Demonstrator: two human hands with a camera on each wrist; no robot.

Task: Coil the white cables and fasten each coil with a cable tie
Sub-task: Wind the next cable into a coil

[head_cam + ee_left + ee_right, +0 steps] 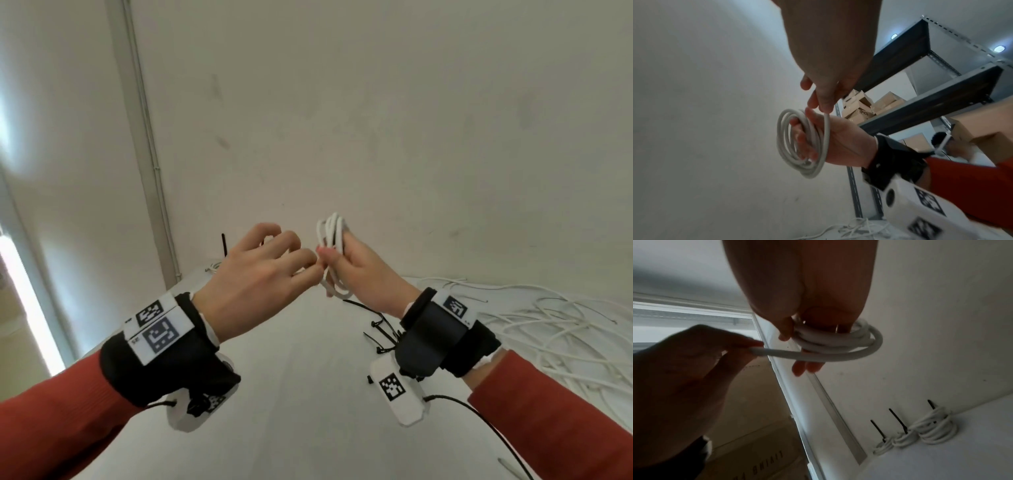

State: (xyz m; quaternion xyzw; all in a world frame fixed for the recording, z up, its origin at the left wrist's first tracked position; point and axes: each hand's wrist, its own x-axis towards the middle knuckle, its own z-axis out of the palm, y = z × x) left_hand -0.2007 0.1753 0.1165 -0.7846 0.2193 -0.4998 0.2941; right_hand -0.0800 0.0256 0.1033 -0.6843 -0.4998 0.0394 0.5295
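A white cable coil (331, 236) is wound in a few loops round the fingers of my right hand (342, 255), whose thumb presses on the loops. My left hand (308, 265) pinches the cable's free end just left of the coil. Both hands are raised above the table. In the left wrist view the coil (785, 146) circles the right hand's fingers (803, 146), and the last strand rises to my left fingertips (823, 105). In the right wrist view the free end (760, 351) sits in the left hand's pinch, beside the coil (830, 339).
A tangled pile of loose white cables (548, 329) lies at the right of the white table (308, 411). Black cable ties (380, 329) lie under my right wrist. Three tied coils (935, 430) stand along the far wall. Metal shelving with cardboard boxes (859, 107) is off to the right.
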